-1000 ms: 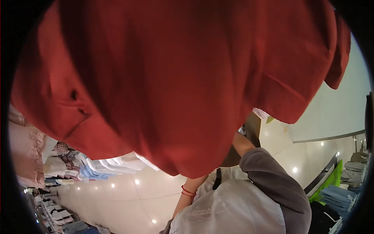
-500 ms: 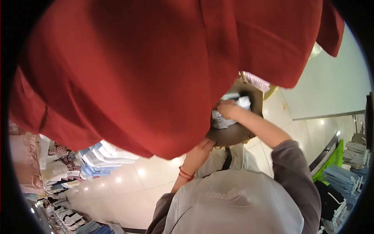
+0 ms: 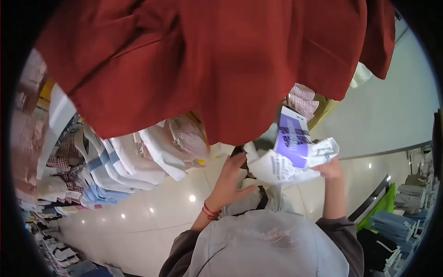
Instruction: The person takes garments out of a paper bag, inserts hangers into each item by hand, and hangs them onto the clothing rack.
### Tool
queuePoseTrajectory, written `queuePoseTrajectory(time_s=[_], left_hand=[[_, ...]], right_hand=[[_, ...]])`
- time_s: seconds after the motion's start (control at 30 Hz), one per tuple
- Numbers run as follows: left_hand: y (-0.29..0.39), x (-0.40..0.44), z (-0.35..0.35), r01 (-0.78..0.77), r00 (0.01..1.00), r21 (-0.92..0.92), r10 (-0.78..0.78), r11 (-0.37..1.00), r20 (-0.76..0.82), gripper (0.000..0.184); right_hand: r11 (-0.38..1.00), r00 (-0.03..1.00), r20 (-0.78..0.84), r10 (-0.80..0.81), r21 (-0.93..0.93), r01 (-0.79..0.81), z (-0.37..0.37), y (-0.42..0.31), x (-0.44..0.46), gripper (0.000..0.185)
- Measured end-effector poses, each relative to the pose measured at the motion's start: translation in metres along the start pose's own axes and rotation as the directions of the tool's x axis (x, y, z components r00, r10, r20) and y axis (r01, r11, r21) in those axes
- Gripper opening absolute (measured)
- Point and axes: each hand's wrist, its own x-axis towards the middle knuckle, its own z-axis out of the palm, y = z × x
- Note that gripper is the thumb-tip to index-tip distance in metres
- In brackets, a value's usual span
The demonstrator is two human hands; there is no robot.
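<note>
My right hand (image 3: 330, 168) grips the right side of a crumpled white printed package with a purple panel (image 3: 294, 143). It is raised in front of my body, below the hem of a large red garment (image 3: 240, 74). My left hand (image 3: 229, 177), with a red cord bracelet at the wrist, is to the left of the package, its thumb and fingers apart and nothing in it. The brown bag under the package is mostly hidden by it. Pink checked cloth (image 3: 304, 102) shows just beyond.
White and pale blue clothes on hangers (image 3: 134, 161) hang at the left. Folded jeans (image 3: 392, 224) and a bright green item (image 3: 380, 203) are at the right. A pale panel (image 3: 392, 111) stands at the upper right, above the shiny tiled floor (image 3: 161, 221).
My right hand has come up out of the brown bag with the white package and moved right. My left hand has left the bag's edge and spread its fingers. The red garment has shifted upward.
</note>
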Motion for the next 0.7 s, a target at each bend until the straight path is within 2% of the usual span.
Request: queuePoseTrajectory(time_s=[0.07,0.1,0.13,0.2,0.23,0.27,0.33,0.4,0.43,0.5,0.53,0.63,0.67,0.7], left_hand=[[0.006,-0.001,-0.016,0.028,1.0,-0.388,-0.022,0.921,0.02,0.091],[0.011,-0.004,-0.023,0.042,0.999,-0.561,-0.027,0.827,0.034,0.098],[0.021,-0.005,-0.026,0.071,0.997,-0.764,-0.047,0.641,0.053,0.096],[0.014,-0.036,-0.034,0.142,0.99,-0.934,-0.067,0.328,0.127,0.084],[0.014,-0.047,-0.039,0.175,0.983,-0.947,-0.097,0.271,0.154,0.079],[0.015,-0.058,-0.044,0.205,0.975,-0.956,-0.126,0.21,0.181,0.074],[0.023,-0.076,-0.061,0.27,0.944,-0.91,-0.272,0.316,0.186,0.065],[0.035,-0.098,-0.076,0.353,0.888,-0.852,-0.425,0.387,0.175,0.057],[0.041,-0.111,-0.082,0.4,0.85,-0.82,-0.501,0.409,0.165,0.053],[0.054,-0.123,-0.09,0.284,0.873,-0.816,-0.488,0.504,0.002,0.038],[0.058,-0.13,-0.096,0.226,0.878,-0.801,-0.473,0.554,-0.078,0.031],[0.049,-0.168,-0.105,0.313,0.748,-0.746,-0.636,0.589,-0.188,0.022],[0.05,-0.177,-0.112,0.35,0.708,-0.707,-0.667,0.615,-0.23,0.02],[0.055,-0.184,-0.122,0.392,0.685,-0.633,-0.671,0.668,-0.285,0.019]], right_hand=[[0.941,0.993,0.055,-0.107,0.329,0.083,0.015,0.011,-0.003,0.068],[0.871,0.982,0.068,-0.173,0.476,0.121,0.031,0.013,-0.002,0.068],[0.776,0.964,0.171,-0.202,0.629,0.051,0.043,0.014,-0.001,0.066],[0.657,0.947,0.253,-0.197,0.751,-0.064,0.082,0.022,-0.001,0.06],[0.658,0.963,0.222,-0.153,0.75,-0.069,0.103,0.025,-0.003,0.056],[0.752,0.972,0.221,-0.075,0.653,-0.09,0.124,0.022,-0.001,0.053],[0.906,0.976,0.214,0.043,0.403,-0.128,0.15,0.025,-0.001,0.047],[0.983,0.97,0.202,0.133,0.095,-0.155,0.169,0.046,-0.007,0.043],[0.996,0.975,0.201,0.09,0.004,-0.092,0.183,0.053,-0.009,0.043],[0.984,0.977,0.214,-0.008,-0.17,0.046,0.217,0.065,-0.014,0.042],[0.993,0.977,0.213,-0.024,-0.111,0.049,0.232,0.079,-0.017,0.053],[0.985,0.945,0.327,-0.016,-0.155,0.07,0.263,0.109,-0.025,0.062],[0.994,0.929,0.356,0.107,-0.067,-0.088,0.27,0.107,-0.032,0.064],[0.945,0.908,0.4,0.125,0.23,-0.231,0.279,0.105,-0.041,0.065]])
